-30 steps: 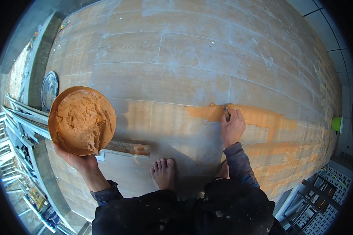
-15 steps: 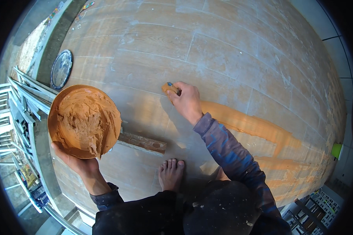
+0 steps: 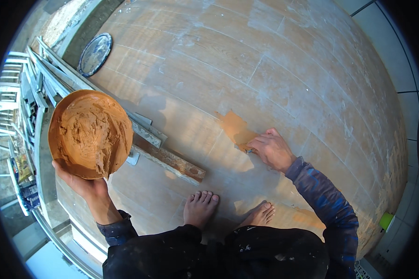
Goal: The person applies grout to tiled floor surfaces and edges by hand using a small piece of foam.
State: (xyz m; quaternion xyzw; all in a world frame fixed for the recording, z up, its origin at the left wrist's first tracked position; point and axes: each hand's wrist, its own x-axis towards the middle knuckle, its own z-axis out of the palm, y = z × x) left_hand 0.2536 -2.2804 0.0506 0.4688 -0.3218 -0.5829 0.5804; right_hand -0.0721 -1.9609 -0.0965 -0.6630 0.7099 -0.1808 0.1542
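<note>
My left hand (image 3: 86,188) grips a round bowl (image 3: 60,135) from below, raised above the floor and filled with thick, lumpy orange paste (image 3: 95,128). My right hand (image 3: 270,149) is closed on a scraper (image 3: 243,147) low against the wood-look tile floor (image 3: 302,111), at one end of a fresh orange smear (image 3: 233,123); fingers and paste hide much of the tool. My two bare feet (image 3: 200,209) stand below, between my hands.
A weathered board (image 3: 172,162) lies beside my feet, with metal lengths (image 3: 56,69) stacked along the left ledge. A round dark-rimmed lid or tray (image 3: 95,53) sits at the upper left. A green container (image 3: 385,222) is at the right, by pale wall tiles (image 3: 386,46).
My right hand first went up-left along the floor with the scraper, then down-right, leaving an orange patch. The view has turned, so the lid and metal lengths appear higher and further right.
</note>
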